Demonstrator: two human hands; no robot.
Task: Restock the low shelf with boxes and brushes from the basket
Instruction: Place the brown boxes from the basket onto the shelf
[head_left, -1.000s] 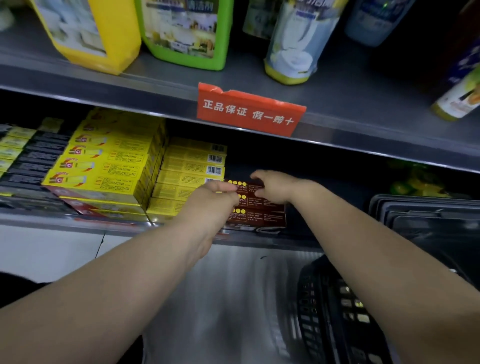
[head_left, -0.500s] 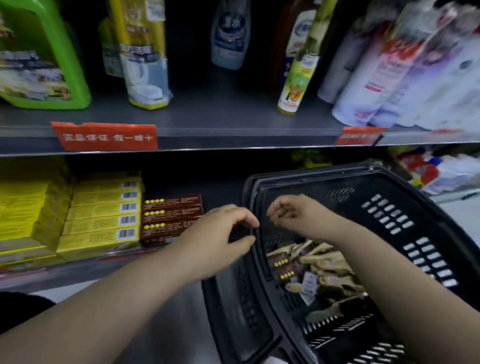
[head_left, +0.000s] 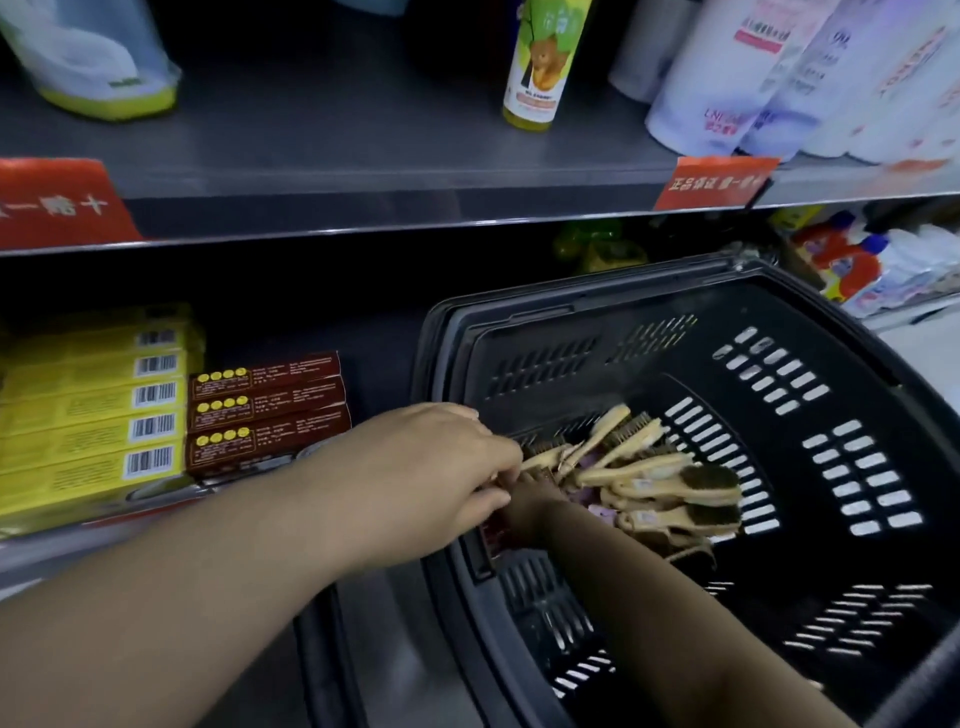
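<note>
- Left hand (head_left: 426, 467) hung over the left rim of the basket (head_left: 571, 301), fingers bent down; whether they gripped anything, can't tell.
- Right hand (head_left: 524, 499) sat inside the basket beside the brushes (head_left: 675, 483), fingers hidden.

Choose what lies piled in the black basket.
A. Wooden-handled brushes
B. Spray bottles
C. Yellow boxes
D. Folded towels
A: a heap of brushes with pale wooden handles and dark bristles lies on the floor of the basket.
</note>
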